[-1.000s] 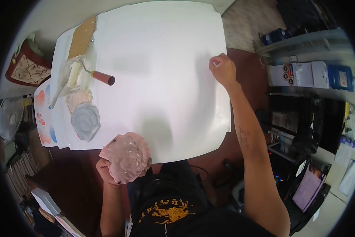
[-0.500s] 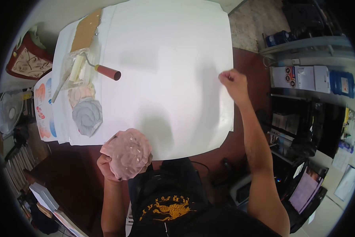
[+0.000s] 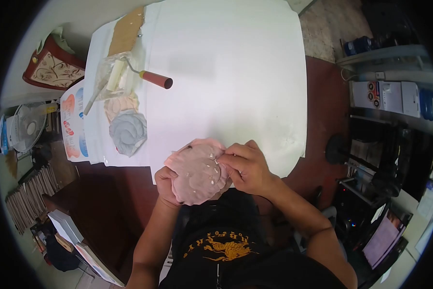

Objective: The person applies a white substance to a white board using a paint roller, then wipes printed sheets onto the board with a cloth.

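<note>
A round, pinkish folded cloth-like piece (image 3: 195, 173) with small white bits on its surface is held at the near edge of the white-covered table (image 3: 236, 62). My left hand (image 3: 168, 187) grips its left side, with some fingers hidden beneath it. At its right edge, my right hand (image 3: 249, 168) has thumb and fingers pinched together against the piece. Whether a small bit is between those fingertips is too small to tell.
On the table's left are a grey coiled piece (image 3: 128, 132), a beige piece (image 3: 121, 106), a plastic tray (image 3: 104, 79), a roller with a red handle (image 3: 156, 79) and brown cardboard (image 3: 126, 33). A fan (image 3: 31, 127) stands at far left.
My right hand has come from the table's right side to the pink piece, touching its right edge. The view has shifted, and my left hand still holds the piece.
</note>
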A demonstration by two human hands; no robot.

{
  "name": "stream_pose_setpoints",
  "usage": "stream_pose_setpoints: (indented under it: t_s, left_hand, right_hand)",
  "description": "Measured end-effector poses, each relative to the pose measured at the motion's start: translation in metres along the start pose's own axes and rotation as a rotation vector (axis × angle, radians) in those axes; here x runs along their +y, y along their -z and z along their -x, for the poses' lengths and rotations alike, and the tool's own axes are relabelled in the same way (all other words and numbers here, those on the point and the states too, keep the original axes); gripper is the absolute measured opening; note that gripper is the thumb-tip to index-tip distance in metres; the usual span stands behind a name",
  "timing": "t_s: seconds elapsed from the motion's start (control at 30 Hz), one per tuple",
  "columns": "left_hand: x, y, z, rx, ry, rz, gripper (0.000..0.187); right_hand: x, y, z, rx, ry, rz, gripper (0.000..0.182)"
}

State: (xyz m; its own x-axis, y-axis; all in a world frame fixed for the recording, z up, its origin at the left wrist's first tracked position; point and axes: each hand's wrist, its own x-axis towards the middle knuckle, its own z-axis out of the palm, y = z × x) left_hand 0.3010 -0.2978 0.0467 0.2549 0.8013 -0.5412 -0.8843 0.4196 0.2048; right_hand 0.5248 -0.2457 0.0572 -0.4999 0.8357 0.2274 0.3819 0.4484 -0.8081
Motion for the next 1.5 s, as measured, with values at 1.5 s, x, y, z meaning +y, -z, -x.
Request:
stream_pose_setpoints:
  t_s: [1.5]
  left_hand:
    - [0.011, 0.031, 0.027, 0.041, -0.123, 0.002, 0.080]
  right_hand:
    - [0.126, 0.090, 0.053, 0.023, -0.458, 0.201, 0.010]
